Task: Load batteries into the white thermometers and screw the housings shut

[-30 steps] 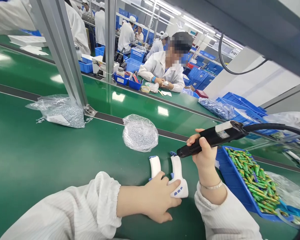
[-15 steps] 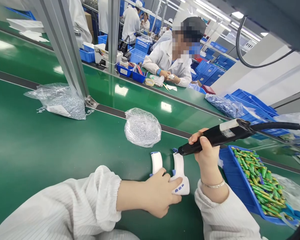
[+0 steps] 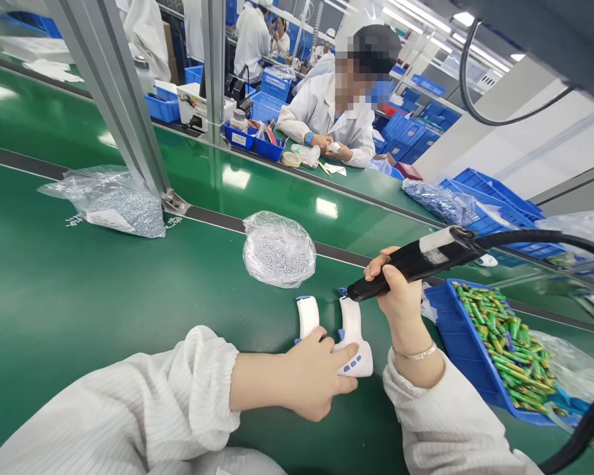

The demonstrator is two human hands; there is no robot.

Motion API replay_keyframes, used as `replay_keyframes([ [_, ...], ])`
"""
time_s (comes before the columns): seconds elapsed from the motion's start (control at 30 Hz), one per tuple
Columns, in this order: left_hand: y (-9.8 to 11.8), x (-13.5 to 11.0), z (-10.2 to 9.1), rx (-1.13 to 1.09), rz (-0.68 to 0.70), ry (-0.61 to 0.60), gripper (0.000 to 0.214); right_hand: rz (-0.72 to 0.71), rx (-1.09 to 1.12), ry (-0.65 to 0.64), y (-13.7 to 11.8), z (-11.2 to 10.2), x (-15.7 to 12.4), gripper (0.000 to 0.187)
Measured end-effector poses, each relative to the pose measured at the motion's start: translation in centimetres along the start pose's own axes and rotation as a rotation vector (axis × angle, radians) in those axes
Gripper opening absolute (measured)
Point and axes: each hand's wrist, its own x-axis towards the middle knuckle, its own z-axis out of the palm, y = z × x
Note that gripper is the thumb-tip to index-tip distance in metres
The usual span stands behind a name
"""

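In my right hand [image 3: 400,297] is a black electric screwdriver [image 3: 410,264], its fingers wrapped round the body and its cable trailing right. The screwdriver's tip is at the handle end of a white infrared thermometer [image 3: 351,323] with blue buttons, lying on the green table [image 3: 178,284]. My left hand [image 3: 311,376] grips this thermometer's head, its fingers lying across it beside the buttons. A second white thermometer [image 3: 307,316] lies to its left, partly hidden under the same hand. Whether the tip sits on a screw is too small to tell.
A clear bag of small screws [image 3: 280,257] lies beyond the thermometers; another screw bag [image 3: 129,208] rests by the metal post [image 3: 113,99]. At right, a blue tray [image 3: 455,343] holds many green batteries. Across the table sits a person in white [image 3: 331,112], holding a small white part.
The view has shifted slightly. The screwdriver stays at the thermometer's handle end, and my left hand keeps its place on the thermometer.
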Motion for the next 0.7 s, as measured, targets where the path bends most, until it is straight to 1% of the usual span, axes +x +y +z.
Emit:
replay_keyframes([
  [0.07, -0.2, 0.1, -0.2, -0.002, -0.002, 0.003, 0.042, -0.036, -0.011, 0.006, -1.2, 0.6, 0.3, 0.026],
  [0.13, -0.3, 0.6, -0.5, -0.017, 0.002, -0.01, 0.039, -0.104, -0.013, 0.033, -3.1, 1.0, 0.5, 0.029],
  [0.2, -0.1, 1.5, -0.4, -0.03, 0.005, -0.012, 0.035, -0.195, -0.009, 0.089, -5.0, 1.0, 0.6, 0.031],
  [0.23, 0.0, 2.0, -0.2, -0.031, 0.004, 0.014, 0.034, -0.237, -0.008, 0.124, -5.9, 0.8, 0.6, 0.032],
  [0.27, 0.0, 2.6, 0.2, -0.029, 0.008, 0.068, 0.034, -0.271, -0.011, 0.163, -6.7, 0.5, 0.4, 0.031],
  [0.33, -0.3, 3.6, 1.0, -0.03, 0.01, 0.232, 0.04, -0.285, -0.031, 0.234, -7.9, -0.1, 0.0, 0.031],
  [0.37, -0.9, 3.9, 1.3, -0.034, -0.025, 0.304, 0.041, -0.28, -0.049, 0.268, -8.3, -0.4, -0.3, 0.032],
  [0.4, -1.8, 3.9, 1.6, -0.039, -0.091, 0.352, 0.038, -0.276, -0.071, 0.298, -8.7, -0.6, -0.7, 0.032],
  [0.43, -3.0, 3.6, 1.7, -0.042, -0.179, 0.373, 0.034, -0.277, -0.094, 0.322, -9.0, -0.8, -1.1, 0.033],
  [0.5, -6.2, 2.4, 1.6, -0.036, -0.389, 0.362, 0.025, -0.294, -0.137, 0.34, -9.5, -0.9, -2.0, 0.034],
  [0.6, -11.3, -0.2, 0.8, -0.017, -0.554, 0.379, 0.025, -0.289, -0.165, 0.338, -10.0, -0.8, -3.0, 0.034],
  [0.67, -13.5, -1.5, 0.2, -0.01, -0.628, 0.377, 0.023, -0.269, -0.159, 0.347, -10.0, -0.7, -3.4, 0.036],
  [0.7, -14.1, -1.9, -0.1, -0.011, -0.65, 0.374, 0.023, -0.265, -0.15, 0.351, -9.8, -0.7, -3.5, 0.038],
])
